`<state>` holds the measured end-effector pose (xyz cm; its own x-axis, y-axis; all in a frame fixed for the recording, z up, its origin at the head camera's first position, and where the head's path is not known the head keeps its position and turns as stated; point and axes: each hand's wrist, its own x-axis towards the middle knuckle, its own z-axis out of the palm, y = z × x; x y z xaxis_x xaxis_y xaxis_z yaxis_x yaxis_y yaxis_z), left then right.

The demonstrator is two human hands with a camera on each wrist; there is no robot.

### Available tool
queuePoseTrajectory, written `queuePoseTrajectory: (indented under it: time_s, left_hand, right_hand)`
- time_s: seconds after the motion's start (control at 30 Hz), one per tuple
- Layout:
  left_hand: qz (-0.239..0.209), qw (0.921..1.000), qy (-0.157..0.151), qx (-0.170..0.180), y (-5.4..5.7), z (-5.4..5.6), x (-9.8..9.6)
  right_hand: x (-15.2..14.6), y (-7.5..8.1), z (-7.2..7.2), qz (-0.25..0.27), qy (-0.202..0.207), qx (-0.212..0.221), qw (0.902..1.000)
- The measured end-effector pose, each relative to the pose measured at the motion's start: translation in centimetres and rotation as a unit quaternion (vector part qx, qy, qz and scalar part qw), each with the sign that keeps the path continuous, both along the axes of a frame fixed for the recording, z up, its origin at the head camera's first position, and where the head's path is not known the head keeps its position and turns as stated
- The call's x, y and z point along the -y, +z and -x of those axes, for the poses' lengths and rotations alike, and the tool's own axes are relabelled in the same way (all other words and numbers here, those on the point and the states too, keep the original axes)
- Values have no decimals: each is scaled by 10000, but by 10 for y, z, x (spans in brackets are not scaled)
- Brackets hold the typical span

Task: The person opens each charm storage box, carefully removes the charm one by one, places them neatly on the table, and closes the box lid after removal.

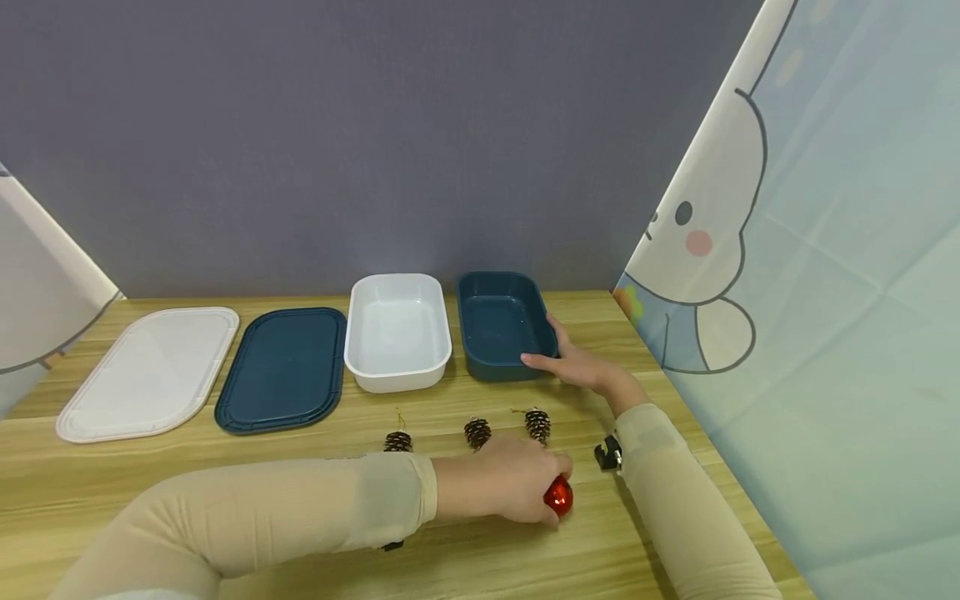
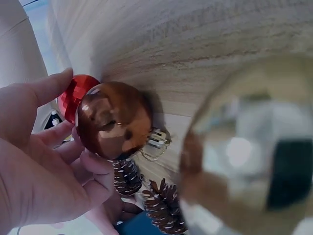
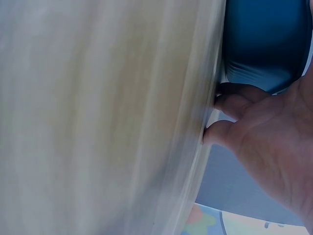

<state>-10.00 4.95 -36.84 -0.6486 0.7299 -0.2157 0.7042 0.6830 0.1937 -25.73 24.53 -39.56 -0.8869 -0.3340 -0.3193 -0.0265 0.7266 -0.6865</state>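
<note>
My left hand [image 1: 510, 482] pinches a shiny red Christmas ball [image 1: 558, 496] between thumb and fingers, low over the table. In the left wrist view, a copper-brown Christmas ball [image 2: 115, 120] overlaps the red one, with my curled fingers against it. The head view hides it behind the hand. Very near that camera, a blurred gold ball [image 2: 249, 152] fills the right side. My right hand [image 1: 577, 365] holds the near right corner of a dark blue box [image 1: 501, 369], thumb at the rim and fingers along the outer side wall.
Three pine cones, left [image 1: 398, 442], middle [image 1: 477, 432] and right [image 1: 537, 424], lie beyond the left arm. A white box [image 1: 397, 379] stands beside the blue one. A dark blue lid [image 1: 283, 367] and a white lid [image 1: 150, 371] lie flat farther left. A grey panel [image 1: 337, 150] backs the table.
</note>
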Motion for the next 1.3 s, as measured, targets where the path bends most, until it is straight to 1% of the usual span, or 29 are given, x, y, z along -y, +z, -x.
queuePoseTrajectory:
  time_s: [0.1,0.23,0.33,0.47,0.6,0.7,0.8,0.9,1.0,1.17,1.23,1.3]
  left_hand:
    - [25,10000,-33,86,1,0,0]
    - [71,9999,39,100,1,1,-1]
    - [150,9998,108,40,1,2,-1]
    - [217,9997,124,-43,1,4,-1]
    - [150,9999,76,15,3,5,1]
    - [102,9999,61,51,7,6,3]
    - [73,9999,105,-27,15,8,5]
    - [57,9996,182,-231,27,10,9]
    - [42,9989,314,-341,38,13,15]
    - [-236,9983,538,-53,50,24,33]
    - [-329,9971,678,46,55,28,43]
    - [-346,9956,863,76,60,31,53]
  right_hand:
    - [0,0,1,13,3,4,10000]
    - [0,-1,1,5,-7,44,10000]
    - [1,-2,2,-12,-13,60,10000]
    - [0,-2,2,-39,-13,37,10000]
    - [-1,-3,2,-13,-3,65,10000]
    - [-1,-3,3,-22,15,79,10000]
    - [0,-4,5,-19,47,77,10000]
    - [0,-3,4,78,56,107,9999]
    - [-1,-2,3,131,80,135,9998]
    - [-2,-1,3,24,75,72,9999]
    - [-2,-1,3,-8,85,37,10000]
    - [-2,-2,4,-8,109,43,9999]
